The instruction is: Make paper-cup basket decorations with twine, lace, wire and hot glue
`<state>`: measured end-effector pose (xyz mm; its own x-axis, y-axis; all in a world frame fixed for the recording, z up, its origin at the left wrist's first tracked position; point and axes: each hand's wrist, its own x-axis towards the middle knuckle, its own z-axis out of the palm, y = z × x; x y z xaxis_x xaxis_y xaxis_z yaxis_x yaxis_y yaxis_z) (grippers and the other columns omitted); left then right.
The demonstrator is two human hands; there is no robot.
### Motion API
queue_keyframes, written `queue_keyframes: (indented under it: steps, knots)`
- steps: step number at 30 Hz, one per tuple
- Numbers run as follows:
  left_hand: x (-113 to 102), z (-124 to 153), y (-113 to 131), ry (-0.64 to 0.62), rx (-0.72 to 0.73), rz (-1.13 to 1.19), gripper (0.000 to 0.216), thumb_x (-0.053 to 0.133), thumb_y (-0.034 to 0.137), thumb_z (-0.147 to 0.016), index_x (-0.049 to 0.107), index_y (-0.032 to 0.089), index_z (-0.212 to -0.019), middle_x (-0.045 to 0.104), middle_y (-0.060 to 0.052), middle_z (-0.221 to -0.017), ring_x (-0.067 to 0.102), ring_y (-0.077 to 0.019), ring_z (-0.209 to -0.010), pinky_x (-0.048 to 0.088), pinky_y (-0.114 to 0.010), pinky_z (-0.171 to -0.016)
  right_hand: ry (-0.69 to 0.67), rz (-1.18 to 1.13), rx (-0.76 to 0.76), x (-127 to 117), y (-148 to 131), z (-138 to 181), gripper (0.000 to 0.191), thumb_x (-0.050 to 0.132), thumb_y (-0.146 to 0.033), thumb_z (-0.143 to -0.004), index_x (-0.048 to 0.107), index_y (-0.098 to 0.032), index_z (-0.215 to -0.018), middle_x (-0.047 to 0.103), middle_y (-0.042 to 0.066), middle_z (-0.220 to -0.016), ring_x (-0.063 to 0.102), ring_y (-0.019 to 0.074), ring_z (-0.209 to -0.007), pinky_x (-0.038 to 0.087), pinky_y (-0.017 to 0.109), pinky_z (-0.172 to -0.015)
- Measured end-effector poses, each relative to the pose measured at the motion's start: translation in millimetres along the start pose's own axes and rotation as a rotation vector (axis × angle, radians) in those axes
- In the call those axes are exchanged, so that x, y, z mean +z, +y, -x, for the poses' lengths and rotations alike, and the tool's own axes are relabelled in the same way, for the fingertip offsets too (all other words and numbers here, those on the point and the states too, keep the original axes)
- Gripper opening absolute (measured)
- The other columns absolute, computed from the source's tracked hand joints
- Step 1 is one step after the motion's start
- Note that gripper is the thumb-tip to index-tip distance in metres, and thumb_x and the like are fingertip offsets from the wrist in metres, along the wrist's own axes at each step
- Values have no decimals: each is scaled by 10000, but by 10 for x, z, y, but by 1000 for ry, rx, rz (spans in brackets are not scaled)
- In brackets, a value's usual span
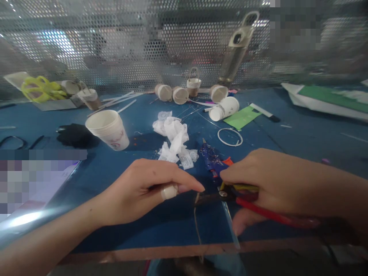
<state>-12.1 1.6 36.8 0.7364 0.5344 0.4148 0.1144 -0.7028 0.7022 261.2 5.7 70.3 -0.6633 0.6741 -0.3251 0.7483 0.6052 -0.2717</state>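
My left hand [149, 184], with a bandage strip around one digit, is closed in a pinch. From its fingertips a thin brown cord [196, 224] hangs down over the table's front edge. My right hand [267, 184] is wrapped around pliers [244, 197] with red and yellow handles. Their dark, blurred jaws point left and meet or cross the cord just below my left fingertips; whether they grip it is unclear. Beyond the pliers lies a blue glue gun [211, 157] with an orange trigger. A clear glue stick [230, 226] lies beneath my right hand.
Crumpled white paper [175, 134] lies mid-table, beside stacked paper cups [109, 128]. Small cord-wrapped cups [180, 95] line the back by a perforated metal screen [120, 46]. A clear bottle [234, 57], a white ring [230, 137] and yellow-handled scissors [41, 89] are also there.
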Motion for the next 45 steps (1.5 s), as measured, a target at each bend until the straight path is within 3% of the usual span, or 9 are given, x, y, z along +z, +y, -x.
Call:
queue_keyframes:
  steps: [6, 11, 25, 39, 45]
  knots:
    - [2, -17, -8, 39, -14, -1, 241, 627, 29, -935, 746, 175, -1086, 807, -15, -1018, 747, -87, -886, 528, -108, -812, 4, -57, 24, -22, 41, 31, 623, 730, -824, -600, 582, -237, -748, 660, 4, -693, 569, 195, -599, 312, 265, -495]
    - [-4, -9, -17, 36, -26, 0, 258, 629, 27, -931, 748, 181, -1101, 805, -11, -1029, 743, -84, -886, 520, -104, -806, 8, -60, 50, 12, 77, -14, 656, 729, -848, -570, 552, -233, -716, 639, -6, -657, 549, 181, -561, 303, 266, -479]
    - [-21, -8, -40, 21, -54, 12, 252, 631, 60, -937, 757, 203, -1102, 808, -23, -1001, 746, -113, -833, 533, -147, -763, 24, -61, 1, 10, 131, 9, 611, 714, -813, -648, 545, -226, -676, 588, -28, -580, 524, 147, -509, 294, 249, -459]
    - [-47, -30, -19, 64, -117, -20, 213, 656, 88, -935, 784, 222, -1042, 813, 12, -953, 745, -88, -826, 544, -100, -775, 148, -36, -101, 62, 101, 13, 582, 666, -758, -768, 532, -210, -626, 576, -28, -538, 501, 132, -472, 240, 258, -470]
    - [-59, -17, -30, 71, -95, 0, 220, 648, 94, -943, 781, 224, -1062, 812, -7, -964, 743, -107, -830, 560, -126, -775, 101, -83, -32, 32, 126, 0, 556, 702, -752, -734, 560, -219, -663, 598, -24, -567, 513, 144, -500, 276, 265, -478]
